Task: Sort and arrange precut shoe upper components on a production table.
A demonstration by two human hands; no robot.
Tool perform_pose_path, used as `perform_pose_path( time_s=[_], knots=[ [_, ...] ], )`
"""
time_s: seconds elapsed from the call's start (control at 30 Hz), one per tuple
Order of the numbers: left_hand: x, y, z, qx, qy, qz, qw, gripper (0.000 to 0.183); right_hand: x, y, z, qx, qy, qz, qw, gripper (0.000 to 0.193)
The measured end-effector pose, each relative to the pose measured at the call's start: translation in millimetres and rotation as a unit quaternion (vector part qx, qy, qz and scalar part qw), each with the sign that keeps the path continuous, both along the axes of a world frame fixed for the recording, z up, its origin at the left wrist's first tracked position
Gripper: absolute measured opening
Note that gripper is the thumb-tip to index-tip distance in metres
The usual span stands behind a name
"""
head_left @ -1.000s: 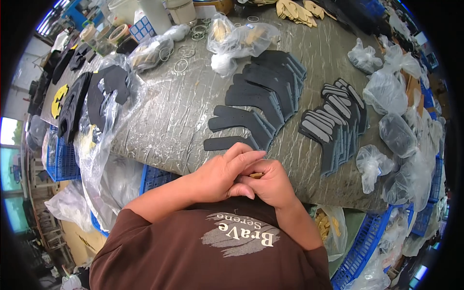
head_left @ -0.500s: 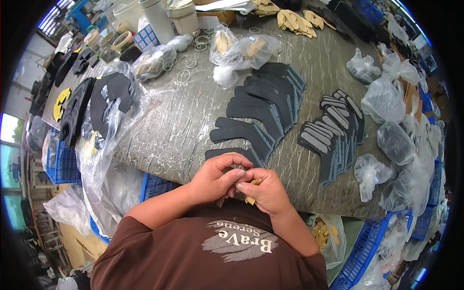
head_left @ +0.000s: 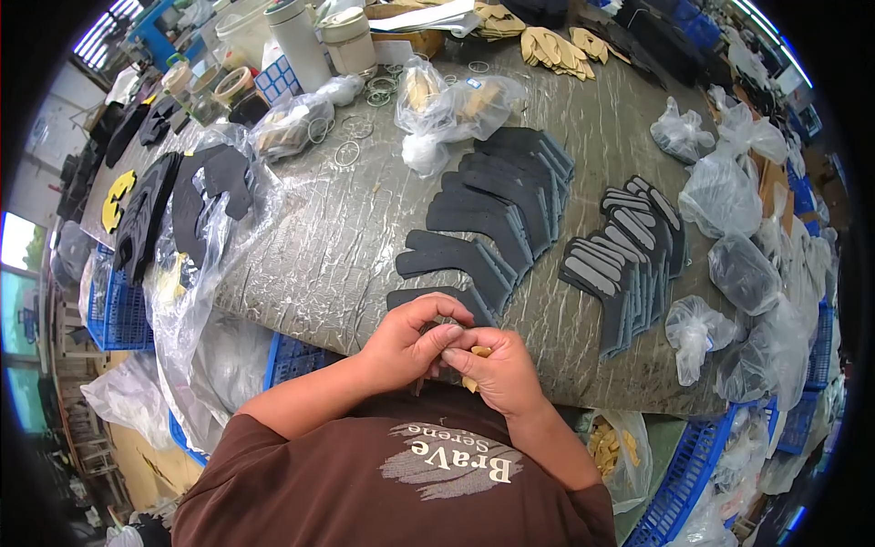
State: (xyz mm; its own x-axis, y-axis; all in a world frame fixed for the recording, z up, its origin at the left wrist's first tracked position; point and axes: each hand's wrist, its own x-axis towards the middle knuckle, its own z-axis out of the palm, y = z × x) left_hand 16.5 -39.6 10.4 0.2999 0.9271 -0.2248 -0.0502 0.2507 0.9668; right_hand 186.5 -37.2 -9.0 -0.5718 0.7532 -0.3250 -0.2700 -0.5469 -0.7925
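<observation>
Close in front of my body, at the table's near edge, my two hands meet with thumbs and fingertips touching. My right hand (head_left: 499, 372) is closed on small tan cut pieces (head_left: 471, 370), whose edges poke out below the thumb. My left hand (head_left: 407, 342) has curled fingers and a thumb pinching against the right fingertips. What sits in the left fingers is mostly hidden. Just beyond the hands, a fanned row of dark grey cut pieces (head_left: 476, 205) lies overlapping on the table. To its right is a second fanned stack of dark pieces with light grey strips (head_left: 629, 246).
Knotted clear plastic bags (head_left: 720, 193) line the table's right side. Bagged tan pieces (head_left: 447, 96), loose rings (head_left: 347, 153), and a white bottle (head_left: 297, 46) stand or lie toward the back. Black pieces on plastic (head_left: 214, 187) are at left. Blue crates (head_left: 679, 488) flank the table (head_left: 310, 246).
My hands stay together, and the fingers have shifted slightly against each other. The tan pieces sit at a slightly different angle. The table things have not been moved.
</observation>
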Motion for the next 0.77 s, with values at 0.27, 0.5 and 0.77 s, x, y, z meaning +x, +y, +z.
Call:
perform_pose_path(
  time_s=[0.27,0.5,0.77],
  knots=[
    [5.2,-0.1,0.0,0.133,0.142,0.011,0.981,0.017,-4.3,-3.5,-7.3,0.038,-0.087,-0.039,0.995,0.006],
    [5.2,-2.7,-15.3,0.111,0.121,0.035,0.986,0.014,-13.5,-3.3,-45.4,0.004,0.083,-0.043,0.996,0.009],
    [-13.4,25.9,-9.2,0.396,0.2,-0.125,0.887,0.019,1.6,8.0,-54.4,-0.061,0.243,-0.019,0.968,0.011]
  ],
)
